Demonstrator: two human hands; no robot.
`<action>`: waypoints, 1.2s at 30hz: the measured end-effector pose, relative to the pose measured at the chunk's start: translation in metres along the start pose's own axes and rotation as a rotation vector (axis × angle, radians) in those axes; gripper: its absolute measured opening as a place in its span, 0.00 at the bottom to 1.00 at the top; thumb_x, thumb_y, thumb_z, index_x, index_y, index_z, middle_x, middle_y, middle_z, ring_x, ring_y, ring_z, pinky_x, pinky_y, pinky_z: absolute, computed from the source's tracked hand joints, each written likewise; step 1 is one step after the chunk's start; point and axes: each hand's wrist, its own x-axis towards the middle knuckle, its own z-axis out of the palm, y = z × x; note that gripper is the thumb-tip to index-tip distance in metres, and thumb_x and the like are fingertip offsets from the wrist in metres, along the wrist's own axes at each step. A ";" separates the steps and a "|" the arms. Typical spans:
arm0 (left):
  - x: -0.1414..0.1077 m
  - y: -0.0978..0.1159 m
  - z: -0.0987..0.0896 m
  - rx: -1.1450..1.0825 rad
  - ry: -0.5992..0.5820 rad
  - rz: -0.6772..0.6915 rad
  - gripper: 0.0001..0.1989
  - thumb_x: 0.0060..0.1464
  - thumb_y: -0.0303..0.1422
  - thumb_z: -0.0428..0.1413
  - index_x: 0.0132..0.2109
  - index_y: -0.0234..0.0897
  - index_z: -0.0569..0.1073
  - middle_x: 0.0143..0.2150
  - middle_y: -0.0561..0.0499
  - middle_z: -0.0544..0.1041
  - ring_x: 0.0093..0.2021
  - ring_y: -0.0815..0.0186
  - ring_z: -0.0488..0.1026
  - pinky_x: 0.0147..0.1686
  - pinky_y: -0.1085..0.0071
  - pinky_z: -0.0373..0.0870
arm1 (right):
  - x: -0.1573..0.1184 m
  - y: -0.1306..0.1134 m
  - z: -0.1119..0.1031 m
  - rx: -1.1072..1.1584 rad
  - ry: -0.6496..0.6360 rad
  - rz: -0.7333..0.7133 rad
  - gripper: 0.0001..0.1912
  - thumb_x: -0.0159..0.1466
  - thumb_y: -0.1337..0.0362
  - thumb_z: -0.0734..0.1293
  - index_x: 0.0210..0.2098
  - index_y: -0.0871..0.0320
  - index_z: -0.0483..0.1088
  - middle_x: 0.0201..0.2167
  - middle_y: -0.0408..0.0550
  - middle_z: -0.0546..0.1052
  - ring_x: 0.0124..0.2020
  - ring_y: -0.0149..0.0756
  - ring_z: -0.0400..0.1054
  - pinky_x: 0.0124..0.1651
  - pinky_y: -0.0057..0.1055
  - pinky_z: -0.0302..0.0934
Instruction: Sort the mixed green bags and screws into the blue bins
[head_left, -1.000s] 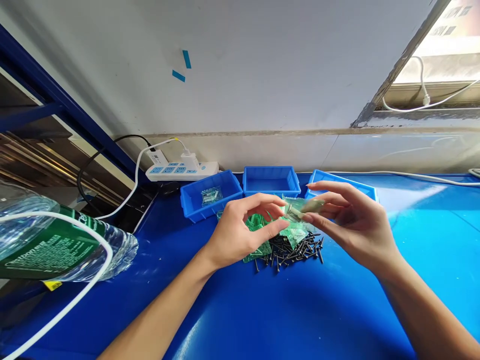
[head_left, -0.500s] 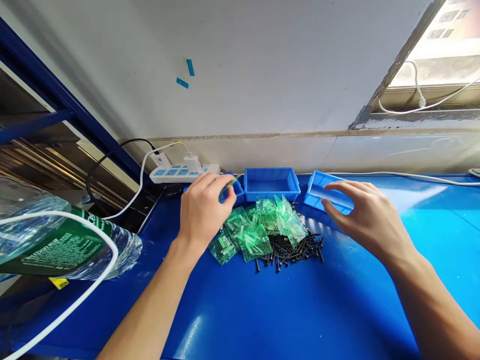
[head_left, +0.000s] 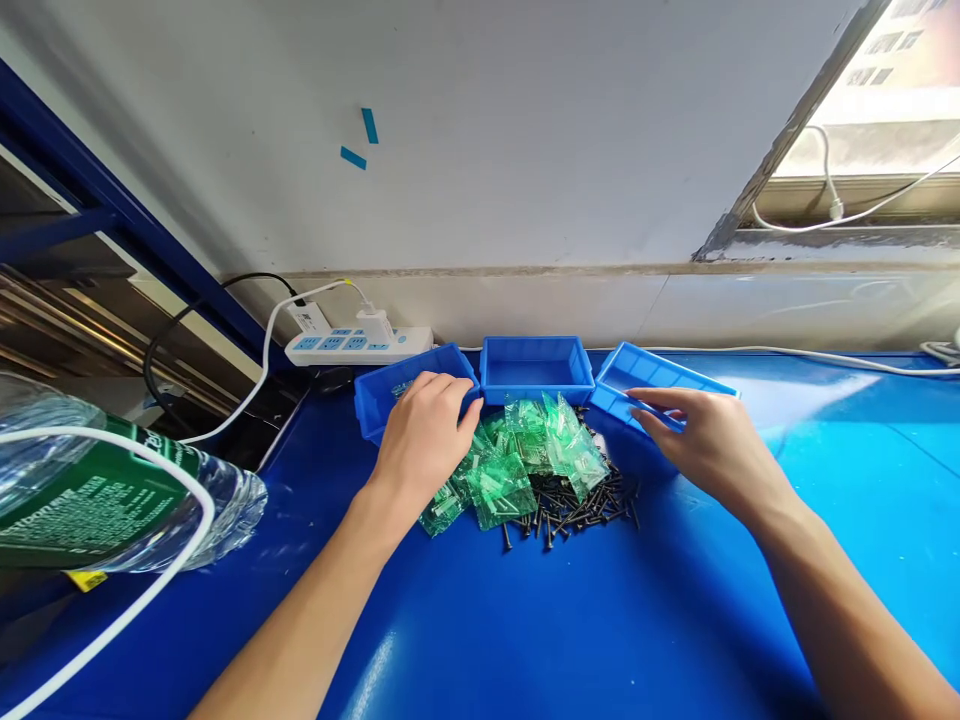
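Note:
My left hand (head_left: 426,435) is over the front right part of the left blue bin (head_left: 367,400), thumb apart from its bent fingers. The fingertips are partly hidden, and no packet shows in the hand. Something small and pale (head_left: 403,388) lies in that bin. My right hand (head_left: 709,435) pinches the front rim of the right blue bin (head_left: 611,398), which sits at an angle. Between my hands, green-tinted plastic packets (head_left: 501,487) with small parts inside are heaped partly over a pile of black screws (head_left: 592,510).
A middle blue bin (head_left: 536,388) stands between the other two. A white power strip (head_left: 360,347) with plugs and cables lies at the back left. A large water bottle (head_left: 97,490) and a white cable (head_left: 202,520) are at the left. A wall (head_left: 525,150) rises behind the table (head_left: 570,640).
The green packet pinched in my left hand no longer shows there; that hand has lowered over the left bin. My right hand has closed on the right bin, which now sits nearer the middle one.

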 end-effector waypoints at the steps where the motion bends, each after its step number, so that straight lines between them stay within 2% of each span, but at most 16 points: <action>1: 0.000 0.000 0.002 -0.007 -0.005 0.003 0.11 0.64 0.26 0.57 0.48 0.31 0.83 0.43 0.43 0.86 0.46 0.52 0.81 0.43 0.59 0.81 | 0.000 0.002 0.000 0.006 -0.012 0.003 0.15 0.62 0.61 0.69 0.43 0.55 0.86 0.34 0.53 0.87 0.35 0.54 0.84 0.38 0.43 0.78; 5: -0.001 -0.004 0.006 -0.025 0.076 0.049 0.10 0.62 0.22 0.58 0.46 0.29 0.83 0.40 0.42 0.86 0.43 0.53 0.81 0.39 0.60 0.82 | 0.000 0.005 -0.004 0.047 -0.010 -0.070 0.13 0.62 0.62 0.69 0.41 0.55 0.86 0.35 0.53 0.87 0.34 0.52 0.83 0.37 0.43 0.78; 8: -0.001 0.000 0.003 -0.020 0.204 0.119 0.08 0.62 0.23 0.58 0.44 0.29 0.83 0.39 0.42 0.85 0.44 0.51 0.80 0.41 0.57 0.82 | -0.001 -0.006 -0.009 0.074 0.162 -0.254 0.11 0.64 0.61 0.69 0.40 0.56 0.84 0.40 0.54 0.86 0.39 0.50 0.82 0.42 0.44 0.77; 9: 0.000 0.002 0.002 -0.035 0.239 0.155 0.08 0.63 0.23 0.58 0.43 0.29 0.82 0.39 0.42 0.84 0.44 0.52 0.80 0.42 0.57 0.82 | -0.003 -0.012 -0.012 0.092 0.232 -0.313 0.09 0.65 0.61 0.69 0.38 0.56 0.82 0.40 0.54 0.86 0.40 0.49 0.82 0.44 0.43 0.77; 10: 0.000 0.006 0.000 -0.059 0.262 0.197 0.08 0.64 0.23 0.57 0.42 0.29 0.82 0.38 0.43 0.84 0.44 0.53 0.79 0.43 0.57 0.81 | -0.005 -0.018 -0.013 0.132 0.248 -0.356 0.07 0.66 0.62 0.69 0.36 0.55 0.80 0.38 0.52 0.85 0.38 0.45 0.81 0.43 0.40 0.76; 12: 0.000 0.013 -0.001 -0.127 0.273 0.277 0.09 0.65 0.22 0.55 0.41 0.30 0.81 0.37 0.44 0.83 0.43 0.55 0.78 0.44 0.59 0.81 | -0.009 -0.029 -0.013 0.210 0.062 -0.400 0.06 0.66 0.59 0.71 0.38 0.54 0.78 0.36 0.49 0.84 0.33 0.39 0.79 0.37 0.35 0.74; 14: -0.001 0.019 -0.001 -0.173 0.245 0.321 0.09 0.65 0.22 0.55 0.40 0.30 0.81 0.37 0.45 0.82 0.42 0.56 0.77 0.43 0.59 0.80 | -0.013 -0.034 -0.009 0.180 -0.149 -0.384 0.14 0.63 0.53 0.75 0.44 0.53 0.76 0.39 0.47 0.83 0.33 0.39 0.78 0.34 0.34 0.73; 16: -0.003 0.023 0.001 -0.187 0.202 0.343 0.09 0.65 0.22 0.55 0.40 0.30 0.80 0.37 0.45 0.82 0.43 0.56 0.77 0.44 0.58 0.80 | -0.015 -0.034 -0.002 0.146 -0.244 -0.338 0.21 0.59 0.49 0.78 0.45 0.53 0.73 0.39 0.47 0.83 0.33 0.40 0.77 0.33 0.35 0.71; 20: -0.006 0.024 0.003 -0.188 0.169 0.362 0.08 0.65 0.22 0.55 0.40 0.31 0.80 0.38 0.45 0.82 0.43 0.56 0.77 0.44 0.57 0.80 | -0.011 -0.027 0.009 0.182 -0.275 -0.277 0.24 0.56 0.46 0.79 0.43 0.53 0.72 0.37 0.47 0.81 0.31 0.39 0.73 0.33 0.34 0.68; 23: -0.006 0.024 0.002 -0.222 0.194 0.361 0.08 0.66 0.22 0.55 0.41 0.31 0.80 0.38 0.44 0.82 0.43 0.56 0.77 0.44 0.57 0.80 | -0.007 -0.026 0.005 0.310 -0.331 -0.246 0.23 0.59 0.43 0.75 0.42 0.53 0.72 0.27 0.42 0.75 0.24 0.34 0.64 0.26 0.31 0.61; 25: -0.005 0.026 0.000 -0.294 0.216 0.363 0.08 0.66 0.22 0.55 0.41 0.31 0.80 0.38 0.45 0.83 0.43 0.57 0.77 0.44 0.59 0.79 | -0.006 -0.028 -0.002 0.412 -0.352 -0.206 0.24 0.58 0.40 0.75 0.39 0.54 0.74 0.24 0.40 0.73 0.22 0.32 0.60 0.24 0.30 0.59; 28: -0.005 0.032 -0.008 -0.495 0.217 0.342 0.06 0.66 0.24 0.57 0.43 0.33 0.80 0.39 0.47 0.84 0.43 0.61 0.78 0.46 0.62 0.79 | -0.006 -0.033 -0.013 0.621 -0.344 -0.105 0.24 0.54 0.42 0.79 0.32 0.56 0.76 0.26 0.44 0.76 0.24 0.32 0.65 0.26 0.31 0.64; 31: -0.007 0.038 -0.016 -0.714 0.137 0.301 0.07 0.63 0.27 0.61 0.48 0.35 0.79 0.43 0.48 0.85 0.43 0.64 0.80 0.47 0.67 0.78 | -0.008 -0.038 -0.016 0.858 -0.307 -0.012 0.20 0.56 0.46 0.79 0.33 0.56 0.81 0.27 0.47 0.81 0.27 0.36 0.75 0.31 0.32 0.71; 34: -0.009 0.041 -0.019 -0.840 0.071 0.304 0.12 0.59 0.28 0.66 0.49 0.37 0.78 0.44 0.50 0.85 0.40 0.67 0.81 0.42 0.71 0.78 | -0.011 -0.042 -0.011 0.979 -0.290 0.008 0.15 0.57 0.51 0.80 0.34 0.56 0.81 0.27 0.48 0.83 0.29 0.39 0.79 0.33 0.32 0.75; 36: -0.009 0.042 -0.019 -0.856 0.098 0.306 0.09 0.59 0.26 0.66 0.46 0.37 0.79 0.41 0.52 0.85 0.37 0.68 0.81 0.41 0.72 0.78 | -0.013 -0.044 -0.004 1.032 -0.277 0.005 0.14 0.57 0.52 0.80 0.32 0.56 0.79 0.25 0.47 0.83 0.28 0.39 0.80 0.32 0.32 0.76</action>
